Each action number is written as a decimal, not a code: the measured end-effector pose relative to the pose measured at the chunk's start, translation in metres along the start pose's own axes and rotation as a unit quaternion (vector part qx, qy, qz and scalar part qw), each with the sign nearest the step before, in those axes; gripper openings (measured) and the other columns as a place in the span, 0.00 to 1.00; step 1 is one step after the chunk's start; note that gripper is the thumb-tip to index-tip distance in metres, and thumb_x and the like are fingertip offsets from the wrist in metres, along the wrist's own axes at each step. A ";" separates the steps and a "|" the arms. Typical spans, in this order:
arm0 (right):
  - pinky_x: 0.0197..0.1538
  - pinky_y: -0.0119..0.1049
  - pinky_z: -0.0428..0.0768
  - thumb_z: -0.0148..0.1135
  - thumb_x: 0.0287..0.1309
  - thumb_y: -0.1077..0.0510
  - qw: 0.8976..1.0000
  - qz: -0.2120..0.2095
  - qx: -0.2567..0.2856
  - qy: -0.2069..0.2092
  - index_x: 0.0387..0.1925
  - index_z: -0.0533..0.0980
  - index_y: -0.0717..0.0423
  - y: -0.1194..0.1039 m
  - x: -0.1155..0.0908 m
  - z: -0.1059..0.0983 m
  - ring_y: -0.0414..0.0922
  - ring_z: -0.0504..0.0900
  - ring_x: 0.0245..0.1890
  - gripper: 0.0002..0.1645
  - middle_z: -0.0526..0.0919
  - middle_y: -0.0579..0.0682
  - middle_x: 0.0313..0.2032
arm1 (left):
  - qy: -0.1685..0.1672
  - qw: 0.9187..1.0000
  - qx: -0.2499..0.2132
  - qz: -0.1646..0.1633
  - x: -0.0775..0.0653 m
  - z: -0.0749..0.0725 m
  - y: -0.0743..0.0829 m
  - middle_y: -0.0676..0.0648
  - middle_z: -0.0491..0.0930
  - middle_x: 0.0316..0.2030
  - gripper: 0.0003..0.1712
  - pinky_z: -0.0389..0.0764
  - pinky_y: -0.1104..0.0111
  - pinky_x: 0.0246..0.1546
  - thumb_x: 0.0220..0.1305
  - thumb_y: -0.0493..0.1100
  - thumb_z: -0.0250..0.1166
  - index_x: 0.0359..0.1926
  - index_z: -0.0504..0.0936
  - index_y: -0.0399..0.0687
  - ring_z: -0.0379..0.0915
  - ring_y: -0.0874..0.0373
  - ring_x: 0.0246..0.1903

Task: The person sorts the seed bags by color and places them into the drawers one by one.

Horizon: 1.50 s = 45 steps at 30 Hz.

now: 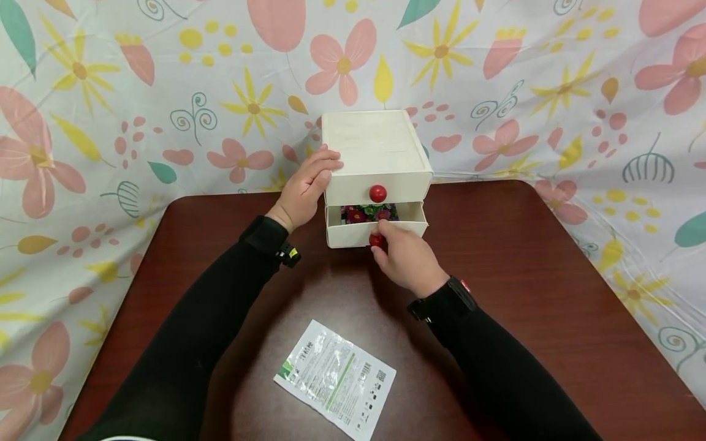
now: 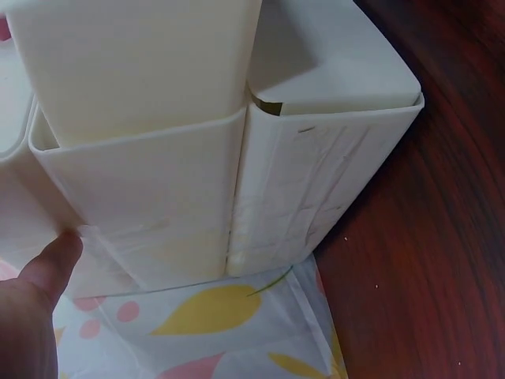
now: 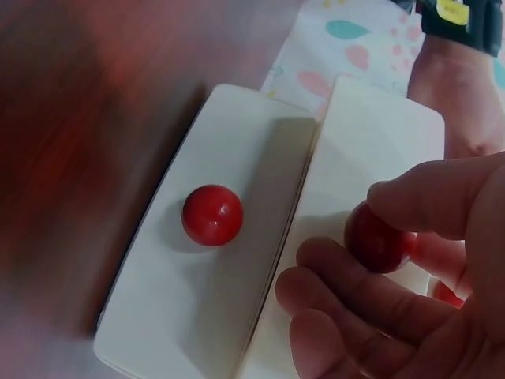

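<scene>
A white drawer cabinet (image 1: 375, 141) stands at the back of the table, its drawers stacked and fitted with red ball knobs. The middle drawer (image 2: 146, 71) is pulled partway out; inside it lies something with a picture of flowers (image 1: 357, 214). My right hand (image 1: 408, 257) pinches that drawer's red knob (image 3: 377, 241) between thumb and fingers. My left hand (image 1: 304, 187) rests at the cabinet's upper left edge, and in the left wrist view a finger touches its side wall. Below the pulled drawer, the bottom drawer (image 3: 170, 284) sits pushed in, its knob (image 3: 213, 215) uncovered; the head view hides it.
A white packet (image 1: 336, 380) with green and black print lies flat on the dark red-brown table (image 1: 496, 257), near its front, between the forearms. A flower-patterned cloth (image 1: 265, 79) hangs behind and beside the table, close against the cabinet's back.
</scene>
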State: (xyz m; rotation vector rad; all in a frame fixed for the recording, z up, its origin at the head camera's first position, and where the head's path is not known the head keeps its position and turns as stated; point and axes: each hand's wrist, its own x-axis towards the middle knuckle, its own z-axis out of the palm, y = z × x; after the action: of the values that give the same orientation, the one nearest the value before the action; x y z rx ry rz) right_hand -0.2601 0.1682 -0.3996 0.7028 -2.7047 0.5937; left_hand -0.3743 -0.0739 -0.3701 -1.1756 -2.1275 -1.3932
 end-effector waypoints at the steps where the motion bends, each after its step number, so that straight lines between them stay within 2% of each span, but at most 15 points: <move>1: 0.30 0.39 0.76 0.66 0.62 0.61 1.000 0.001 0.000 0.000 0.40 0.73 0.55 0.001 0.002 0.001 0.45 0.75 0.25 0.09 0.78 0.47 0.27 | 0.000 1.000 0.001 -0.001 0.000 0.000 0.000 0.39 0.69 0.64 0.19 0.48 0.63 0.71 0.77 0.35 0.47 0.59 0.78 0.34 0.47 0.50 0.74; 6: 0.31 0.39 0.76 0.64 0.62 0.61 1.000 0.015 0.002 0.001 0.41 0.73 0.55 0.006 0.014 0.004 0.46 0.75 0.26 0.08 0.80 0.47 0.29 | 0.000 1.000 0.016 -0.006 0.000 0.001 0.000 0.40 0.68 0.64 0.19 0.48 0.64 0.71 0.78 0.37 0.46 0.59 0.78 0.36 0.47 0.54 0.74; 10: 0.31 0.41 0.77 0.62 0.63 0.61 0.999 0.041 -0.003 -0.013 0.40 0.72 0.54 0.007 0.022 0.006 0.46 0.76 0.27 0.07 0.79 0.47 0.29 | -0.003 1.000 0.013 -0.008 0.000 0.000 0.002 0.40 0.69 0.64 0.19 0.48 0.64 0.71 0.78 0.37 0.46 0.58 0.78 0.35 0.46 0.56 0.74; 17: 0.41 0.47 0.80 0.60 0.67 0.59 0.994 0.094 -0.022 -0.041 0.50 0.75 0.57 0.006 0.038 0.008 0.48 0.80 0.38 0.13 0.81 0.51 0.38 | -0.017 1.000 0.007 -0.022 0.004 -0.005 0.004 0.40 0.70 0.63 0.18 0.48 0.65 0.71 0.77 0.37 0.47 0.57 0.79 0.35 0.47 0.56 0.74; 20: 0.43 0.47 0.80 0.60 0.67 0.58 0.993 0.107 -0.014 -0.051 0.51 0.75 0.57 0.006 0.041 0.007 0.49 0.80 0.40 0.13 0.81 0.52 0.40 | -0.015 1.000 0.003 -0.025 0.004 -0.006 0.005 0.39 0.70 0.62 0.18 0.48 0.66 0.71 0.77 0.35 0.48 0.57 0.79 0.34 0.47 0.52 0.74; 26: 0.43 0.48 0.80 0.59 0.68 0.58 0.992 0.111 -0.007 -0.058 0.51 0.74 0.56 0.006 0.040 0.009 0.49 0.80 0.41 0.12 0.81 0.51 0.40 | -0.002 1.000 -0.014 -0.013 0.002 -0.004 0.004 0.33 0.69 0.62 0.17 0.47 0.64 0.71 0.75 0.31 0.48 0.56 0.79 0.29 0.48 0.41 0.73; 35: 0.43 0.46 0.79 0.58 0.68 0.59 0.994 0.095 -0.003 -0.052 0.52 0.71 0.56 0.011 0.038 0.013 0.49 0.80 0.38 0.13 0.81 0.52 0.39 | -0.014 1.000 0.013 -0.011 0.003 -0.004 0.005 0.38 0.70 0.62 0.17 0.49 0.65 0.70 0.77 0.34 0.48 0.57 0.79 0.34 0.48 0.48 0.73; 40: 0.43 0.47 0.78 0.57 0.70 0.58 0.994 0.101 0.010 -0.050 0.53 0.71 0.55 0.013 0.038 0.014 0.50 0.80 0.37 0.13 0.82 0.53 0.37 | -0.025 0.999 0.023 -0.015 0.006 -0.006 0.005 0.40 0.70 0.62 0.18 0.48 0.65 0.70 0.77 0.36 0.48 0.58 0.79 0.35 0.48 0.54 0.74; 45: 0.42 0.48 0.78 0.57 0.70 0.57 0.993 0.109 0.019 -0.051 0.54 0.70 0.54 0.013 0.036 0.016 0.51 0.80 0.36 0.14 0.82 0.55 0.36 | -0.025 0.999 0.019 -0.013 0.004 -0.005 0.002 0.39 0.70 0.62 0.18 0.48 0.65 0.71 0.76 0.35 0.47 0.57 0.79 0.34 0.48 0.50 0.74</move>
State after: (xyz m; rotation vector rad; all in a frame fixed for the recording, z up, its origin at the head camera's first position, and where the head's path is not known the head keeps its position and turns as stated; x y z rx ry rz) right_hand -0.2994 0.1569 -0.4049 0.4605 -2.8948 0.6787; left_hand -0.3763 -0.0756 -0.3639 -1.1850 -2.2008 -1.3420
